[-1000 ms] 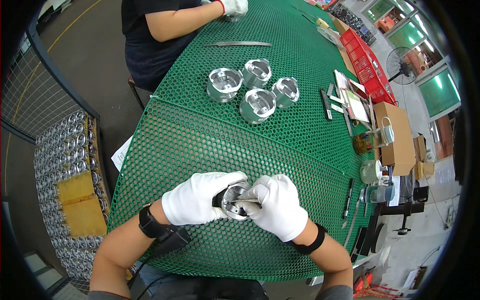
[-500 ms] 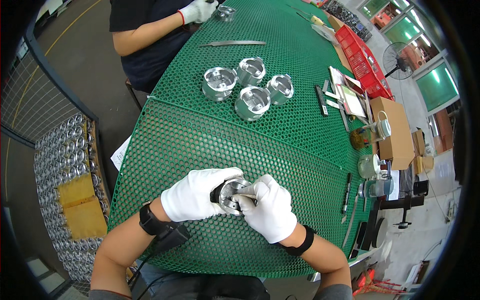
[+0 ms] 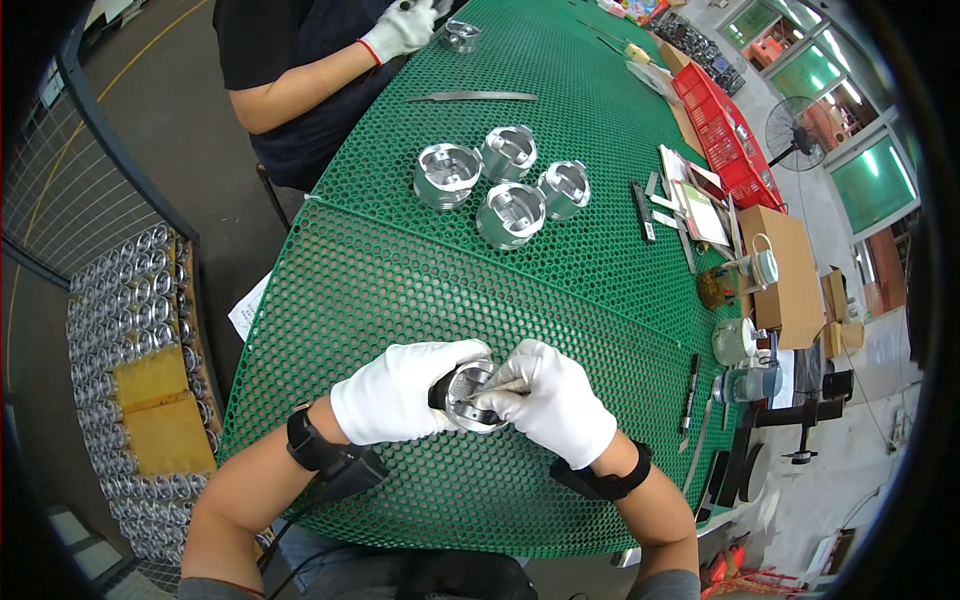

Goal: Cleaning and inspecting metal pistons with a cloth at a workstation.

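Green honeycomb-patterned surface (image 3: 350, 300) takes up most of the frame, its edges bowing towards the rim. Stacked load of shiny metal parts (image 3: 100, 420) at left, beyond the surface edge, with yellowish sheets (image 3: 165, 430) lying on it. Co-worker in dark clothing (image 3: 300, 90) at upper left, one white-gloved hand near the surface's far edge. Cardboard box (image 3: 788, 275) at right; red crate (image 3: 728, 140) at upper right.

Person's left hand (image 3: 405, 393), white-gloved, lower centre: fingers curled around the side of a silvery metal cup, gripping it. Right hand (image 3: 560, 402), same glove, just right of it: fingers pinched narrow on a slim tool, tip reaching inside the cup.

Four more metal cups (image 3: 511, 215) stand grouped upper centre, close together, well apart from the hands. Held cup (image 3: 470, 392) sits at lower centre between the two gloves, open end showing, partly covered by fingers. Lidded jar with amber contents (image 3: 722, 285) at right. Flat narrow blade (image 3: 475, 97) lies above the group. Black marker (image 3: 690, 395) right of the hands. Slim tool (image 3: 512, 386) mostly hidden by the right glove.
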Available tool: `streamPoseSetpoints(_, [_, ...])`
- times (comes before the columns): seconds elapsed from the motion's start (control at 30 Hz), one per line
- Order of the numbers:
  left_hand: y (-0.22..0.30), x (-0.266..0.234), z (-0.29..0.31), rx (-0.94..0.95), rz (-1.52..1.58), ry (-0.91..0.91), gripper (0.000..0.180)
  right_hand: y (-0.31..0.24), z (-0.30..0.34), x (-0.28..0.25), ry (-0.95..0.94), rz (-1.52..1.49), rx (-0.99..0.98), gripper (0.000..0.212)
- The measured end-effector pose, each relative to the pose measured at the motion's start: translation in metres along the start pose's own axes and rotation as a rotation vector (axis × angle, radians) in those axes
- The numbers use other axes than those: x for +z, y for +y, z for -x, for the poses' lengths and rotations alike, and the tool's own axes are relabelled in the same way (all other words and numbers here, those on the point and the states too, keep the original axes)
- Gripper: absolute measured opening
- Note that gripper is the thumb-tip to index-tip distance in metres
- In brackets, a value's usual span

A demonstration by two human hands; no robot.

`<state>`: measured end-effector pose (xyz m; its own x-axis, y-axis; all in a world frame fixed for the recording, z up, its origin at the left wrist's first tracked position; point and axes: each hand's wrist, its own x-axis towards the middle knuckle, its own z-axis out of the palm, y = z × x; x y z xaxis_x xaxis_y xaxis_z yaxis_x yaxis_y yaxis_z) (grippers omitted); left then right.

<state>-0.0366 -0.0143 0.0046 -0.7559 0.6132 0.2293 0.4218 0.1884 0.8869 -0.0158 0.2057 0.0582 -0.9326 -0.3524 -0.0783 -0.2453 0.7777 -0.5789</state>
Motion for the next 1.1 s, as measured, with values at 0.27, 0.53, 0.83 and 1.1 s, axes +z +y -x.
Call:
streamPoseSetpoints(0.27, [-0.005,0.005,0.0,0.024,-0.014,0.026,0.073,-0.002,0.0,0.001,-0.043,0.14,-0.011,0.021])
streamPoseSetpoints(0.53, [-0.003,0.004,-0.001,0.03,-0.013,0.034,0.074,0.01,0.017,0.027,0.291,0.137,-0.132,0.023])
streamPoseSetpoints(0.83, [-0.001,0.002,0.001,0.008,-0.002,0.025,0.074,0.006,0.008,0.008,0.015,-0.041,0.059,0.023])
streamPoseSetpoints(1.1, [0.003,-0.001,0.0,-0.059,-0.024,-0.036,0.075,-0.011,0.026,-0.013,0.322,-0.097,-0.005,0.017])
